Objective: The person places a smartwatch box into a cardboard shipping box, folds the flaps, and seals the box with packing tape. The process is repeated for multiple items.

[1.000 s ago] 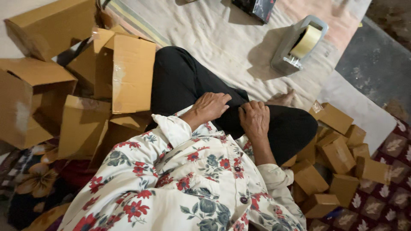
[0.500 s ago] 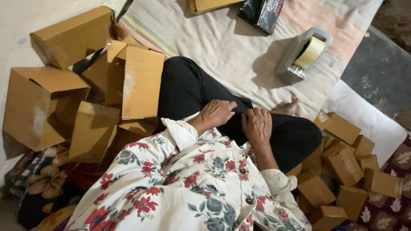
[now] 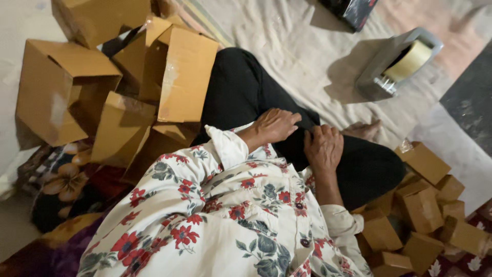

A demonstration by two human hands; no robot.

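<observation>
Both hands lie loose and empty on the black trouser leg [image 3: 246,87]: left hand [image 3: 274,125] and right hand [image 3: 324,147] side by side. Open cardboard boxes [image 3: 66,90] pile left; small boxes [image 3: 423,210] right; a tape dispenser [image 3: 397,64] sits beyond.

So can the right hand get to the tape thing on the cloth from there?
Probably yes, with a stretch. The right hand rests on the black-trousered leg, and only bare cloth lies between that leg and the tape dispenser; nothing blocks the way.
</observation>
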